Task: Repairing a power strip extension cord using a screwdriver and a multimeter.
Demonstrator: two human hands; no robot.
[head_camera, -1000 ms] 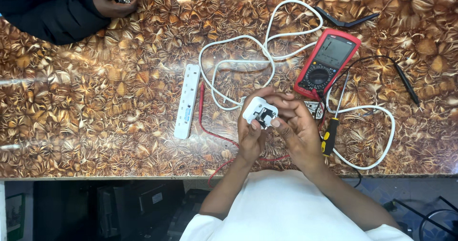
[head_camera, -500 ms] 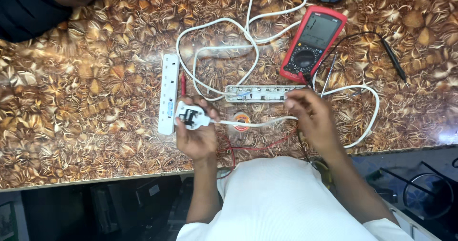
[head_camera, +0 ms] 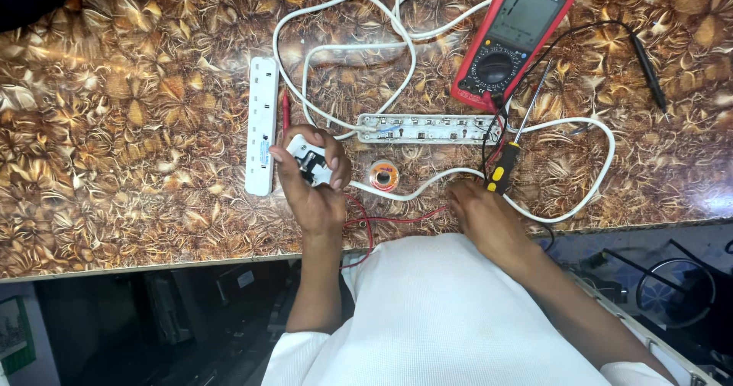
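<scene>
My left hand (head_camera: 311,186) grips a white mains plug (head_camera: 309,159) whose white cable (head_camera: 427,184) runs right across the patterned brown table (head_camera: 114,142). My right hand (head_camera: 479,214) rests on the table with fingers loosely curled, holding nothing, just below the yellow-and-black handle of a screwdriver (head_camera: 505,164). An opened power strip base (head_camera: 427,129) with bare metal contacts lies between the hands. Its white cover (head_camera: 261,125) lies left of the plug. A small solder reel (head_camera: 383,176) sits between plug and screwdriver.
A red multimeter (head_camera: 513,38) lies at the back right, with a black probe (head_camera: 649,61) to its right and a red lead (head_camera: 382,219) by the table edge. White cable loops (head_camera: 343,50) fill the back middle. Dark floor clutter lies below the edge.
The view has shifted closer. My left hand still holds the plug near the strip cover. My right hand has drawn back from the power strip base toward the table edge near the screwdriver.
</scene>
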